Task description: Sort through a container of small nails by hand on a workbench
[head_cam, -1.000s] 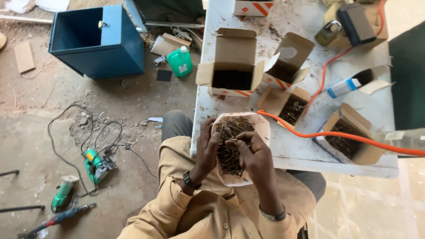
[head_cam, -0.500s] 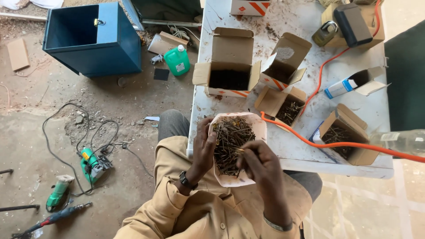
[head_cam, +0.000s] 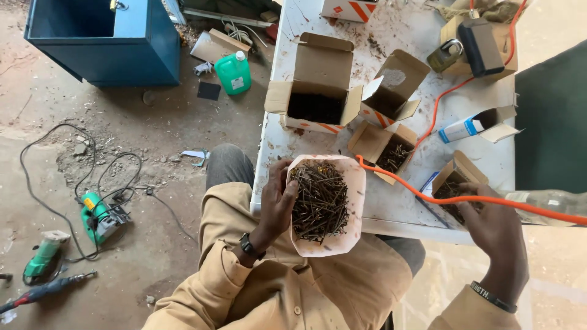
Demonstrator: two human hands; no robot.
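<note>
left hand [head_cam: 278,205] grips the tray [head_cam: 351,235] of screws [head_cam: 319,201] at the counter [head_cam: 397,211] edge; right hand [head_cam: 498,235] reaches into a box [head_cam: 455,183], grip unclear. best keep the tray level.

Rough workshop or building-site work area. Bare dirt floor [head_cam: 153,256] strewn with debris, green power tools [head_cam: 101,217] and tangled black cable [head_cam: 49,208]. Blue metal box [head_cam: 104,36] and green plastic jug [head_cam: 233,72] on the ground. Scuffed white table [head_cam: 391,201] carrying open cardboard boxes [head_cam: 318,82] of screws, crossed by orange cord [head_cam: 452,195].
</note>
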